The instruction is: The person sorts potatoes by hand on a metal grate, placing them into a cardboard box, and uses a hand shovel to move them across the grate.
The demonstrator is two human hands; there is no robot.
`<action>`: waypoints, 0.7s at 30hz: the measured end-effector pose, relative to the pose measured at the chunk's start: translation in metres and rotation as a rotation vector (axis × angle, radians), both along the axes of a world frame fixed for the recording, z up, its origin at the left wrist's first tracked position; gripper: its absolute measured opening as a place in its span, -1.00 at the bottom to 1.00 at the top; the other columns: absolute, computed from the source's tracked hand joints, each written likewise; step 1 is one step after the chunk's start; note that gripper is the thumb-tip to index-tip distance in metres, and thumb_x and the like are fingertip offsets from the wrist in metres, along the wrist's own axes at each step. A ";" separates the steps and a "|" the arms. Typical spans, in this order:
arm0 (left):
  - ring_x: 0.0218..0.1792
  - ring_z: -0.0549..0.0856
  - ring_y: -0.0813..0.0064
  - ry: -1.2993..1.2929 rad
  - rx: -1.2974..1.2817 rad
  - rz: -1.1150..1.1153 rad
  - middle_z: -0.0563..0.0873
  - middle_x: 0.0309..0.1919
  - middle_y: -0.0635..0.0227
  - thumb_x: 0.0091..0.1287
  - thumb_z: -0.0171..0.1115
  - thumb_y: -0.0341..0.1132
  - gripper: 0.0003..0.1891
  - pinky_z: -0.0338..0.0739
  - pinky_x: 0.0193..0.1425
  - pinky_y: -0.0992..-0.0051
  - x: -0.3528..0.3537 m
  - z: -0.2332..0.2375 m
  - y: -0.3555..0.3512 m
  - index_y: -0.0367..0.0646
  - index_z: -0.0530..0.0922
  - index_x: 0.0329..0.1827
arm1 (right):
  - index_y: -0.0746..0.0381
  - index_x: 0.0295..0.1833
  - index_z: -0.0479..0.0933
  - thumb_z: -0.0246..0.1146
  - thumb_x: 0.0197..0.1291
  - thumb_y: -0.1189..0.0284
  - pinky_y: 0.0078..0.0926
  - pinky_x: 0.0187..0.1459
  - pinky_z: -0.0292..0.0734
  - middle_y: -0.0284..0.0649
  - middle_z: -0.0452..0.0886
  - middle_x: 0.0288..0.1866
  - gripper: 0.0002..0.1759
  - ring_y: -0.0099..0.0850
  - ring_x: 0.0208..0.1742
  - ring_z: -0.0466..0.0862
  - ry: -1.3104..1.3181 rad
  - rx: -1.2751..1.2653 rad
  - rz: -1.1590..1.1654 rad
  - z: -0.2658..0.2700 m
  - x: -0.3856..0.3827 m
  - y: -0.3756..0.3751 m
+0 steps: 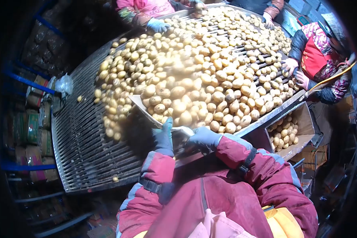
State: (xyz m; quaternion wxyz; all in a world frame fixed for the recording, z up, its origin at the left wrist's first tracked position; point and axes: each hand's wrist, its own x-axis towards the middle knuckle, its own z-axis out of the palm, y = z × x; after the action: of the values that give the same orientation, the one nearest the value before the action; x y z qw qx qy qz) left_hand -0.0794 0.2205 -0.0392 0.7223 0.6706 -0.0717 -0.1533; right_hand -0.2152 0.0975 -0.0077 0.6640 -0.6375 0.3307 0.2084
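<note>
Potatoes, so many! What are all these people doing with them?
Someone in a dark red jacket is holding a pale, thin-sided tray or board, I can't tell which, with a blue-grey gloved left hand and right hand. It is at the near side of a big heap of round yellow-brown potatoes on a slatted grey metal table. Other people's gloved hands are on or near the heap too. More potatoes sit in an open brown cardboard box.
</note>
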 end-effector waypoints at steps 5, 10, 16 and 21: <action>0.24 0.57 0.31 -0.015 0.010 -0.101 0.55 0.29 0.10 0.17 0.58 -0.30 -0.18 0.47 0.35 0.32 -0.004 -0.010 -0.083 -0.36 0.34 0.46 | 0.35 -0.15 0.72 0.53 -0.02 0.19 -0.39 -0.48 0.54 -0.22 0.71 -0.43 -0.55 -0.45 -0.54 0.64 -0.142 -0.192 -0.061 -0.015 -0.021 -0.075; 0.40 0.41 0.27 -0.059 -0.001 -0.131 0.33 0.48 0.08 0.14 0.60 -0.32 0.06 0.32 0.51 0.32 -0.019 -0.012 -0.161 -0.36 0.07 0.62 | 0.36 -0.20 0.72 0.54 -0.04 0.11 -0.41 -0.36 0.59 -0.15 0.72 -0.44 -0.50 -0.37 -0.43 0.70 -0.033 -0.177 -0.117 -0.010 -0.039 -0.139; 0.24 0.52 0.28 0.214 0.008 -0.247 0.33 0.44 -0.03 0.18 0.56 -0.32 0.18 0.60 0.20 0.37 -0.042 0.004 -0.251 -0.34 -0.17 0.68 | 0.39 -0.23 0.75 0.42 0.02 0.18 -0.39 -0.36 0.63 -0.07 0.77 -0.40 -0.57 -0.33 -0.39 0.77 -0.134 -0.170 -0.255 -0.022 -0.066 -0.208; 0.51 0.32 0.01 -0.127 0.291 -0.444 0.22 0.53 -0.20 0.14 0.57 -0.22 0.23 0.28 0.55 0.28 -0.050 0.040 -0.334 -0.39 -0.20 0.67 | 0.17 -0.11 0.72 0.45 0.15 0.34 -0.44 -0.50 0.54 -0.33 0.71 -0.28 -0.78 -0.45 -0.36 0.69 -0.062 0.337 -0.536 -0.007 -0.085 -0.253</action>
State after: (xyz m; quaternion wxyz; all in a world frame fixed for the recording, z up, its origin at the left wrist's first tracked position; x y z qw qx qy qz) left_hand -0.1292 -0.1136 0.0007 0.5610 0.7435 -0.2393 -0.2742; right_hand -0.3001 -0.1558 -0.0149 0.8012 -0.4148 0.4274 0.0581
